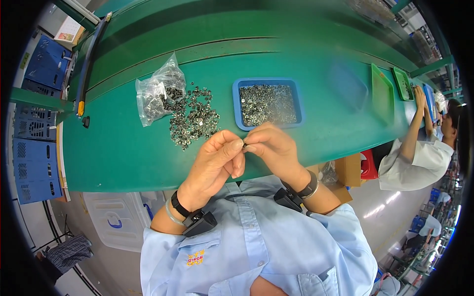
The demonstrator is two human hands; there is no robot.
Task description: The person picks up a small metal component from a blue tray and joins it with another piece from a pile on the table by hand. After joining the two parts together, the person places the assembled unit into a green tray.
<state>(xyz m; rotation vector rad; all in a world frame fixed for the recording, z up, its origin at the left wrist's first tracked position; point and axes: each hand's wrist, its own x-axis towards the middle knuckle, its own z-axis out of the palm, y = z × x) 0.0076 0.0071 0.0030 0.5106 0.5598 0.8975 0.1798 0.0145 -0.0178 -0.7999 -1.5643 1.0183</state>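
My left hand (222, 155) and my right hand (270, 147) meet over the near edge of the green table, fingertips pinched together. Between them is a tiny dark part (245, 145), too small to name and mostly covered by the fingers. Just beyond my right hand stands a blue tray (237, 106) filled with small shiny metal parts (266, 104). Past my left hand lies a loose pile of similar small metal parts (195, 121). These spread from the mouth of a clear plastic bag (150, 101), which still has parts inside.
On the right side of the green table (113, 158) are an empty-looking green tray (382, 93) and a smaller green tray (403, 84). A co-worker (414, 163) sits at the right end. Blue crates (34, 170) stand at left; a clear lidded box (116, 219) is below the table.
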